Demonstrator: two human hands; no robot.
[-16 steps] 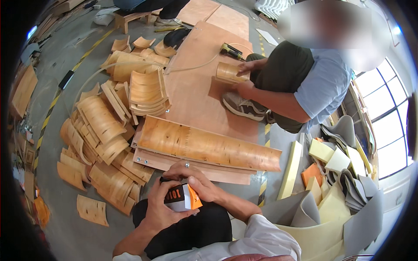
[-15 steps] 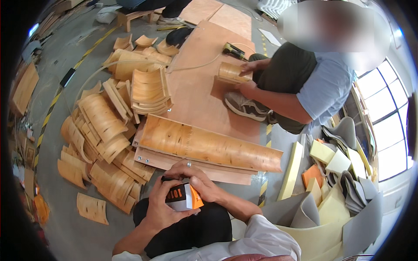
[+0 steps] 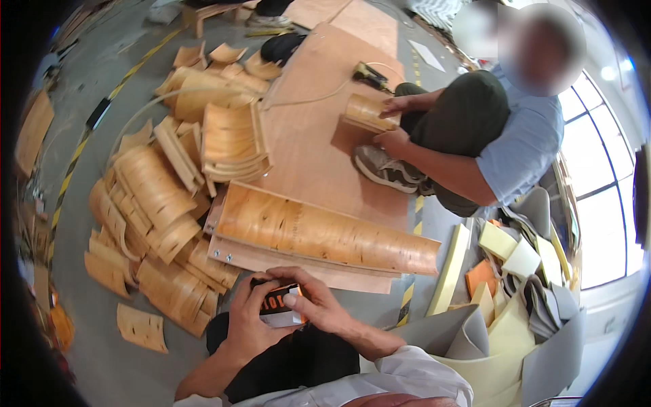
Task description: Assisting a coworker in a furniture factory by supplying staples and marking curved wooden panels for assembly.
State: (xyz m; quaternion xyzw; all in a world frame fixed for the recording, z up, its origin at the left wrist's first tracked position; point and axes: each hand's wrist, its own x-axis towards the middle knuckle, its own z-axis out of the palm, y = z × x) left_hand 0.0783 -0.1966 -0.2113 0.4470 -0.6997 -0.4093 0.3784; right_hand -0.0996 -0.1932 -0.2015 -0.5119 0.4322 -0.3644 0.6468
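Both hands hold a small black, orange and white cardboard box (image 3: 272, 302) above my lap. My left hand (image 3: 244, 317) wraps its left side and underside. My right hand (image 3: 317, 304) curls over the top and right side, its thumb pressed on the box's end. A dark object sits by my fingers at the far side of the box, mostly hidden. Just beyond my hands lies a long curved plywood trough (image 3: 325, 230) on flat plywood strips (image 3: 305, 263), with a few small metal fittings at their left end.
Many curved plywood pieces (image 3: 159, 186) are heaped at the left. A large plywood sheet (image 3: 312, 136) covers the floor ahead. A co-worker (image 3: 468, 136) crouches at the right, holding a curved piece (image 3: 366, 112), with a nail gun (image 3: 371, 76) nearby. Foam scraps (image 3: 515, 254) pile up at the right.
My right thumb has moved onto the end of the box, and the orange flap that stuck out there is now mostly covered. The view has shifted slightly; the co-worker's head has turned or moved.
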